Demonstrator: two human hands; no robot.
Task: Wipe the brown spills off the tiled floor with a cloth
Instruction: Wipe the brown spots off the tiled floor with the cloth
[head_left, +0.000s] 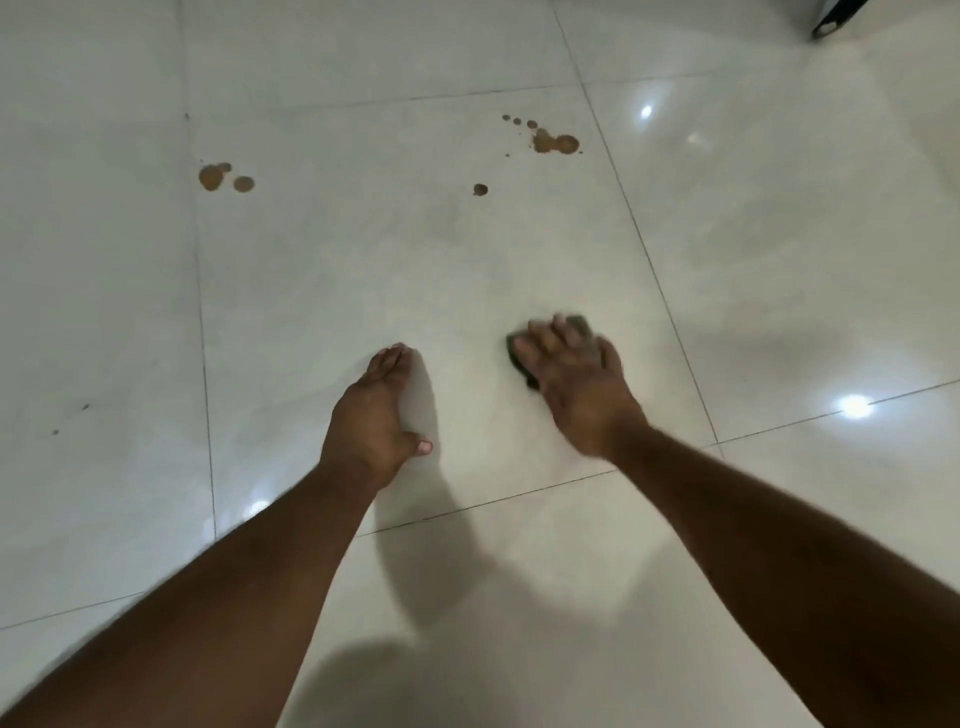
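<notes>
The glossy pale tiled floor (363, 270) fills the view, crossed by thin dark grout lines, with wide bare tile on every side of the arms; the only obstacle is a dark object (831, 23) at the far right corner, well apart from the work.

The person's right hand (576, 384) lies flat with fingers spread over a small dark folded cloth (579, 326), pressing it to the floor; the blur suggests a wiping stroke. The left hand (371, 421) is empty, with its fingers straight together and braced on the tile beside it.

The tile under the cloth looks clean, so the wiping seems partly done. Three brown spills remain farther ahead: the brown splatter cluster (553, 143) near the far grout line, the paired brown drops (221, 177) to the left, and a single small brown dot (480, 189) between them. The next move probably calls for reaching forward, sliding the cloth to the nearest dot first.
</notes>
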